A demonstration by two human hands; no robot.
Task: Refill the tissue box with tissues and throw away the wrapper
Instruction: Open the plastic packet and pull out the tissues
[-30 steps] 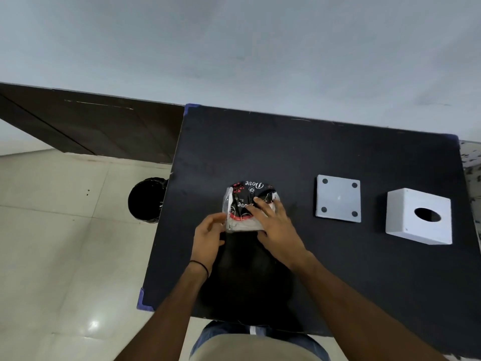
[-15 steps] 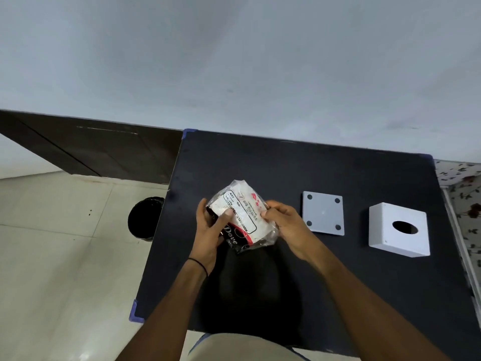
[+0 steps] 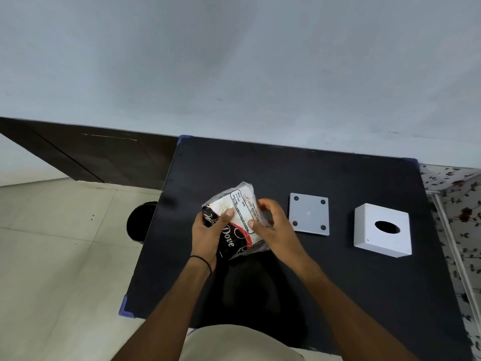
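A tissue pack (image 3: 238,217) in a clear, black and red plastic wrapper is lifted above the black table (image 3: 325,277), its label side facing up. My left hand (image 3: 208,234) grips its left end, thumb on top. My right hand (image 3: 273,225) pinches the wrapper along its right edge. The white tissue box shell (image 3: 382,229) with an oval hole stands at the right of the table. Its grey square base plate (image 3: 309,213) with dark corner dots lies flat between the pack and the box.
A black round bin (image 3: 141,221) stands on the tiled floor just left of the table. A dark wooden panel (image 3: 91,157) runs along the wall at the left. A floral-patterned surface (image 3: 458,204) borders the table's right edge.
The pack was lying on the table under both hands; both hands have lifted it and turned it over, label side up. The right fingers have shifted along its right edge.
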